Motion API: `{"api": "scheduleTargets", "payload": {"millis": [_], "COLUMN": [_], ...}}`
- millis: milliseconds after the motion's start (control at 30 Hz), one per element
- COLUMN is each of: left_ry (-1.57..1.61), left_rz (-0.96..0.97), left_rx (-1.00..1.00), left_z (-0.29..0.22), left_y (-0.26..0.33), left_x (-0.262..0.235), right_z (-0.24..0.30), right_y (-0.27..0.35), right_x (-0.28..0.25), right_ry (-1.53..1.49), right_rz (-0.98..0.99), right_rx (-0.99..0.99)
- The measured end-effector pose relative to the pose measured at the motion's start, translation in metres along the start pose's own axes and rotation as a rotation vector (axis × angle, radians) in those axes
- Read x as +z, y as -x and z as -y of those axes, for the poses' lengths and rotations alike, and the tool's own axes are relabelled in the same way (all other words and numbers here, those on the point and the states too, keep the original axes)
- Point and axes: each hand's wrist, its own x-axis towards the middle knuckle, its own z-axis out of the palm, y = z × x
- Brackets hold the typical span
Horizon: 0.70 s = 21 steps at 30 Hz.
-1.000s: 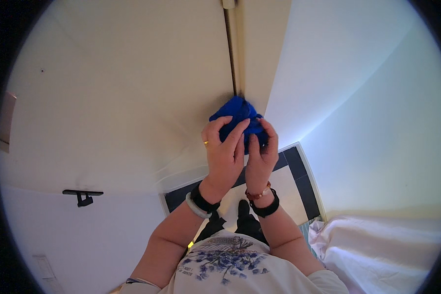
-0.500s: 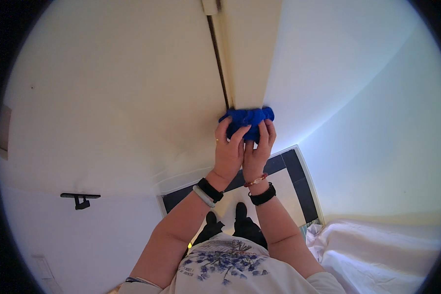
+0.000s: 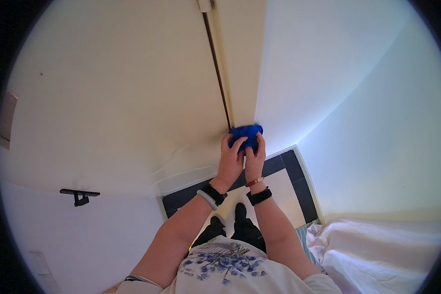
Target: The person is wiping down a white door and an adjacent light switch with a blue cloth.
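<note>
A crumpled blue cloth [image 3: 246,133] is pressed against the pale door frame [image 3: 242,63], beside the dark gap at the door's edge. My left hand [image 3: 231,159] grips the cloth from its left side, fingers bent into it. On the other side my right hand [image 3: 255,159] is closed on the same cloth, its fingers curled over the right edge. The two hands nearly touch below the cloth. Part of the cloth is hidden behind my fingers.
The cream door [image 3: 122,88] spreads to the left, with a black handle-like fitting [image 3: 79,197] at lower left. A white wall [image 3: 372,147] rises at the right. Pale pink fabric [image 3: 377,255] lies at lower right. Dark tiles [image 3: 299,188] edge the light floor below.
Both hands and the blue cloth have moved down along the door frame, nearer to my body. The cloth looks more bunched up, and my hands still hold it.
</note>
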Motion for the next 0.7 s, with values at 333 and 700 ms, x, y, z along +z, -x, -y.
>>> {"api": "scheduleTargets", "payload": {"millis": [333,700], "left_ry": [0.088,0.163], "left_rz": [-0.285,-0.009], "left_rx": [0.292,0.07], "left_z": [-0.09,0.005], "left_y": [-0.057,-0.02], "left_x": [-0.06,-0.012], "right_z": [0.155,0.047], "right_y": [-0.047,-0.035], "right_x": [0.017,0.012], "right_ry": [-0.061,0.124], "right_rz": [-0.013,-0.039], "right_rx": [-0.476,-0.207]}}
